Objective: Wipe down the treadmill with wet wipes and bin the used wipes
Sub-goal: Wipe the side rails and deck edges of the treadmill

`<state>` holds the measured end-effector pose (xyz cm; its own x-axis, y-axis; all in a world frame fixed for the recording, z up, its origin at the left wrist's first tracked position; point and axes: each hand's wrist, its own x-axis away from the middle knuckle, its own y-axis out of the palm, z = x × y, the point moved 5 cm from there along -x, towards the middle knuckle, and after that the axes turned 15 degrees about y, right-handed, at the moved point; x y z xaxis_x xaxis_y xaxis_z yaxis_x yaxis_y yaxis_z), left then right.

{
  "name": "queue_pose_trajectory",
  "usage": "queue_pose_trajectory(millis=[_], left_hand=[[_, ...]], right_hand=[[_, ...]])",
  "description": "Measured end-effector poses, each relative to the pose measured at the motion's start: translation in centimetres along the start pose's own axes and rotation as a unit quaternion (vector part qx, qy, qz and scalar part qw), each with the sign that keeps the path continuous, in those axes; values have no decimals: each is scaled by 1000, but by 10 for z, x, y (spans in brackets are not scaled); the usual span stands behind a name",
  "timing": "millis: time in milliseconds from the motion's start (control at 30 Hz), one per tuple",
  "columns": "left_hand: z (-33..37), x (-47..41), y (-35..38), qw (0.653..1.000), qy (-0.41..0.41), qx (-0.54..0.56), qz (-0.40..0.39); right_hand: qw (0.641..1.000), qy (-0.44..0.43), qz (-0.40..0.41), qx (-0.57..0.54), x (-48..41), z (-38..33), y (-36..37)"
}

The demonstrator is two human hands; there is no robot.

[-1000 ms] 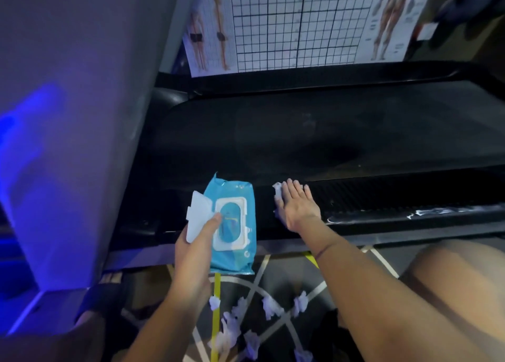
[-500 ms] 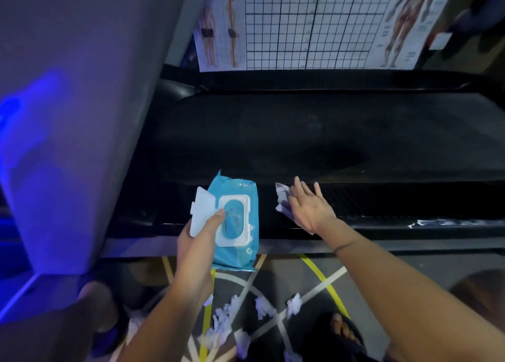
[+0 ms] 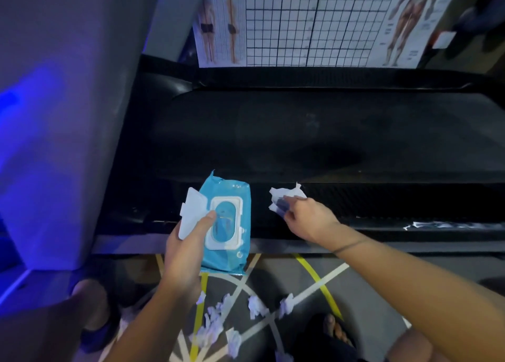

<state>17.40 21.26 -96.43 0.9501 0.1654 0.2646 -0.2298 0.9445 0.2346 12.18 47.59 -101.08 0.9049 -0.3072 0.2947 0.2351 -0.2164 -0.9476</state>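
The black treadmill (image 3: 300, 132) lies across the view, its side rail nearest me. My left hand (image 3: 185, 241) grips a blue pack of wet wipes (image 3: 228, 225) with its white flip lid open, held over the rail's edge. My right hand (image 3: 308, 216) pinches a crumpled white wipe (image 3: 284, 197) just above the ribbed side rail (image 3: 382, 200). The fingertips are partly hidden by the wipe.
Several crumpled used wipes (image 3: 218, 320) lie scattered on the grey floor with yellow and white lines (image 3: 314, 279). A grey upright panel (image 3: 68, 115) stands at the left. A posture chart poster (image 3: 314, 20) hangs behind the treadmill. My feet (image 3: 336, 329) are below. No bin is in view.
My right hand went from pressing flat on the rail to lifting and pinching the wipe, bunching it up. The left hand kept hold of the pack.
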Motion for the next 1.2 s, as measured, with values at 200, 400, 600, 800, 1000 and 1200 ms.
queue_pose_trajectory(millis=[200, 400, 600, 800, 1000, 1200], left_hand=[[-10, -14, -19, 999, -6, -21, 34], [-9, -13, -15, 999, -1, -20, 25], [-4, -7, -4, 1000, -1, 8, -1], [-3, -7, 5, 1000, -1, 15, -15], [-8, -9, 9, 1000, -9, 21, -6], [-10, -11, 12, 999, -21, 28, 1]], right_hand=[[997, 34, -48, -45, -34, 8, 26], [994, 10, -94, -59, -58, 8, 20], [994, 42, -88, -52, -52, -9, 15], [998, 39, -43, -31, -29, 7, 21], [999, -7, 38, -17, -13, 26, 5], [989, -31, -2, -142, -6, 17, -38]])
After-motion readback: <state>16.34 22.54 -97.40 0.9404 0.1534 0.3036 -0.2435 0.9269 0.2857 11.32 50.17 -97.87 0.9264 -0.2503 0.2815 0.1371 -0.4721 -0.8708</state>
